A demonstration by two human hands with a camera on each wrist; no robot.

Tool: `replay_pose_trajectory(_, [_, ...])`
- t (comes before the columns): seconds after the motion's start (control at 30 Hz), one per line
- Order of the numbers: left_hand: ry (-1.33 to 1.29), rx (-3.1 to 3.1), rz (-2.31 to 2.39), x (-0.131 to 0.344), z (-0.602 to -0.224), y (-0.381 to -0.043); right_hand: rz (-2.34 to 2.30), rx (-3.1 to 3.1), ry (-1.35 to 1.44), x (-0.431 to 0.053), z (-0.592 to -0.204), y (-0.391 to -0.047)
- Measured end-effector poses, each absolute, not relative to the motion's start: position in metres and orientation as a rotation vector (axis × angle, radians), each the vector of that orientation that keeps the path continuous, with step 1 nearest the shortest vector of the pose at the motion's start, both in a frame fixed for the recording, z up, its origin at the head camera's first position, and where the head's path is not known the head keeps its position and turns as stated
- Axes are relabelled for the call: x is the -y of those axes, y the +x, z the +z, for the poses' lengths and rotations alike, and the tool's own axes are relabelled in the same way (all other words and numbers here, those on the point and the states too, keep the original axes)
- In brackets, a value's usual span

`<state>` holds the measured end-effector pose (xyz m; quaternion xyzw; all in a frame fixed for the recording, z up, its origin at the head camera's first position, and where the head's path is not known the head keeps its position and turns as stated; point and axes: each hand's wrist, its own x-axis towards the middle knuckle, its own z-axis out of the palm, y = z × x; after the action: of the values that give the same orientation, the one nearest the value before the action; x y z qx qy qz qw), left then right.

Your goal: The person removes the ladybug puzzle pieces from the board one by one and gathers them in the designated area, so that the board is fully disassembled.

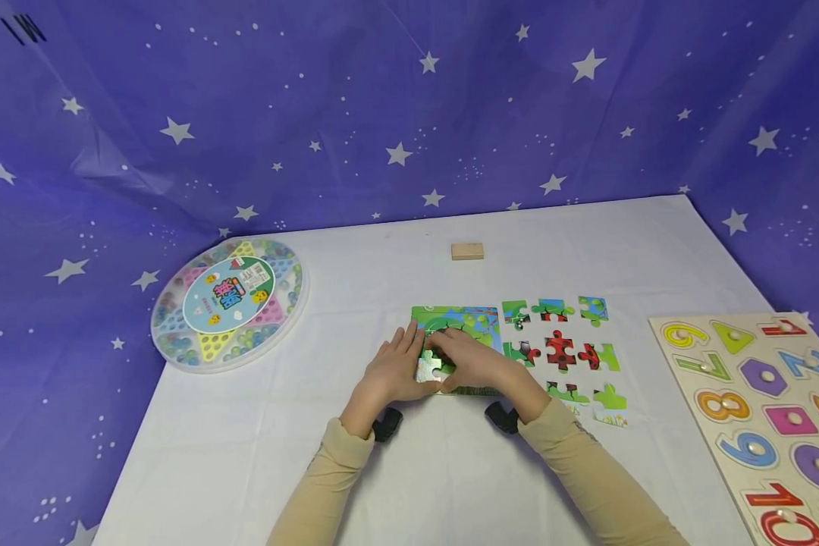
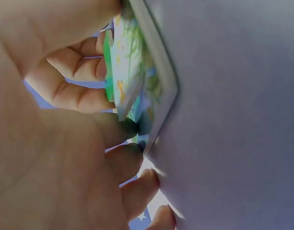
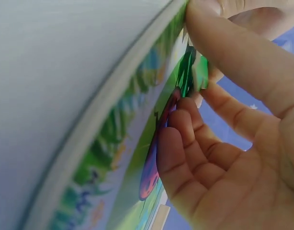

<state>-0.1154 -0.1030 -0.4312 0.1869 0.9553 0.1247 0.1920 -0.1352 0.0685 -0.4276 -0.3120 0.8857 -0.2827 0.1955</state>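
A picture puzzle board (image 1: 464, 312) lies flat at the middle of the table, its printed scene showing a ladybug (image 3: 156, 163) in the right wrist view. Over its left part is a white and green jigsaw piece (image 1: 428, 365), which stands tilted above the board in the left wrist view. My right hand (image 1: 476, 360) pinches this piece, with curled fingers at its green edge (image 3: 201, 73). The left hand (image 1: 397, 371) rests along the board's left side, fingers extended at the edge. Both thumbs come close together at the board's front edge.
Several loose ladybug pieces (image 1: 560, 352) lie in rows right of the board. Behind stands a small wooden block (image 1: 467, 251). A round marble game box (image 1: 287, 318) is at the left, a wooden number board (image 1: 717, 379) at the right.
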Motion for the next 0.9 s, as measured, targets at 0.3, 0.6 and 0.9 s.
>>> replay_pose_trajectory(0.3, [0.522,-2.627,0.352,0.1033,-0.4305,-0.1156,-0.964,-2.379,-0.821,-0.0678,-0.4235,-0.1309])
replay_pose_trajectory(0.6, [0.536,-2.648,0.391,0.1038,-0.4294,-0.1147,-0.912,-2.432,-0.843,-0.0665,-0.4237,-0.1278])
replay_pose_trajectory(0.9, [0.538,-2.649,0.404,0.1040,-0.4279,-0.1148,-0.849,-2.479,-0.807,-0.0737,-0.4259,-0.1292])
